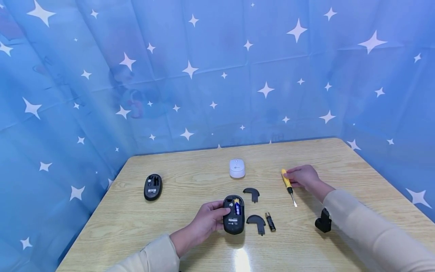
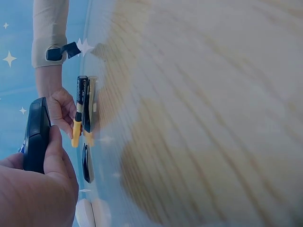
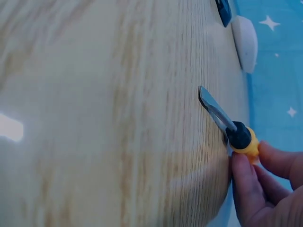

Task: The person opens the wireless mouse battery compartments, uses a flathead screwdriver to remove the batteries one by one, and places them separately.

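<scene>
My left hand [image 1: 208,218] grips a black computer mouse [image 1: 233,223], its underside turned up and its battery bay uncovered. A blue and yellow battery [image 1: 237,207] sits in that bay. Over on the right, my right hand [image 1: 303,176] pinches the yellow handle of a flat-blade screwdriver [image 1: 287,180], whose blade points toward the front of the table. The right wrist view shows thumb and fingers at the handle of the screwdriver [image 3: 242,142]. Beside the held mouse lie two dark battery covers, a near cover [image 1: 257,223] and a far cover [image 1: 252,193], and a loose black battery [image 1: 270,222].
A white mouse [image 1: 237,168] stands toward the back of the wooden table [image 1: 190,170]. Another black mouse [image 1: 153,187] lies bottom up at the left, its bay uncovered. A starry blue curtain [image 1: 217,83] hangs behind the table.
</scene>
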Demonstrator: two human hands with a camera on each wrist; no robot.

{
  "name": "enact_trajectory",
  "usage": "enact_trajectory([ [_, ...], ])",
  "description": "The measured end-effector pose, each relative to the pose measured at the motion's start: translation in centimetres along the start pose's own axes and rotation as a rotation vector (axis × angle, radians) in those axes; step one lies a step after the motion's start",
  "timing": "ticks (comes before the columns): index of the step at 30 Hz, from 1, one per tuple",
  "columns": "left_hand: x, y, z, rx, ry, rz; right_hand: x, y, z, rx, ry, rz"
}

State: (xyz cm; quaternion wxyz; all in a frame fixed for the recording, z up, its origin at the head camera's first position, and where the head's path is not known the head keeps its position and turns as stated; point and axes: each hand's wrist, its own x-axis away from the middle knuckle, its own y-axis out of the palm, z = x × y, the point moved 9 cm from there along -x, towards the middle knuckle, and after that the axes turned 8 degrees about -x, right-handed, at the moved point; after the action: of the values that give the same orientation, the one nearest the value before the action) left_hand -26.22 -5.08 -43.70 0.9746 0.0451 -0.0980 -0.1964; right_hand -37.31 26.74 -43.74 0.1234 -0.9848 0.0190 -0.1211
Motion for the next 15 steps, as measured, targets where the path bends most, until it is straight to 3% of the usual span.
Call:
enact_trajectory([
  [15, 0.12, -0.12, -0.05, -0.007, -0.003, 0.009, 0.08, -0.15, -0.13, 0.11, -0.04, 0.04],
])
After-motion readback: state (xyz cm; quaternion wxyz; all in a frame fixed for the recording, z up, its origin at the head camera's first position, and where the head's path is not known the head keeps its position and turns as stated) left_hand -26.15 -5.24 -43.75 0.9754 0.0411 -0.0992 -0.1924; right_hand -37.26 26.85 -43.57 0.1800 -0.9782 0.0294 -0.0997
